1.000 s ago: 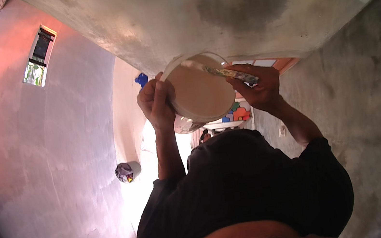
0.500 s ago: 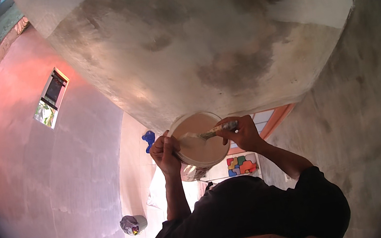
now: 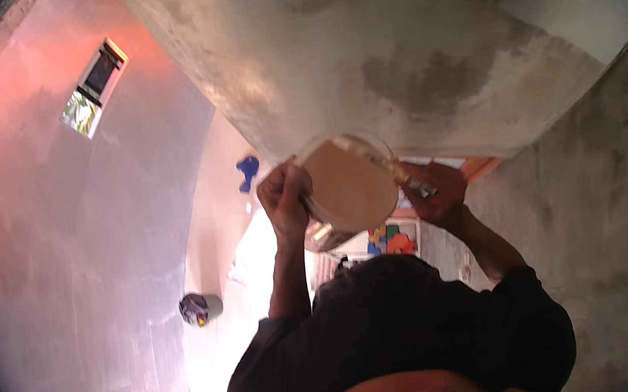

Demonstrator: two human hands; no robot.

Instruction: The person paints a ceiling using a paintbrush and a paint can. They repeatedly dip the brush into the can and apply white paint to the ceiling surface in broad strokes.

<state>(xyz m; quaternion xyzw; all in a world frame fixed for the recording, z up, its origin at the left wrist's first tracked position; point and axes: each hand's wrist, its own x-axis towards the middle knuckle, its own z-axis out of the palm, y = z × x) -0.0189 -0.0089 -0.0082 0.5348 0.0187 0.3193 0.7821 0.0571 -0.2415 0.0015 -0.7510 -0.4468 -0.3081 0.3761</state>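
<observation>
A white round bucket (image 3: 333, 235) of beige-pink paint (image 3: 349, 187) is held up in front of my chest. My left hand (image 3: 284, 198) is closed on its left rim, thumb on top. In my closed right hand (image 3: 438, 191) is a paintbrush (image 3: 383, 159), its handle between the fingers. The brush slants across the far right part of the bucket's opening, its bristle end toward the far rim. Blur hides whether the bristles touch the paint or the rim.
A grey wall (image 3: 295, 62) with dark patches rises just beyond the bucket. Further walls stand left and right; the left one has a small window (image 3: 100, 73). Below are a blue object (image 3: 248, 173), a bin (image 3: 208, 307) and a multicoloured mat (image 3: 394, 239).
The brush has moved from the middle of the paint toward the far right rim, and my right hand has shifted right. The view has turned; the bucket now appears higher and further right.
</observation>
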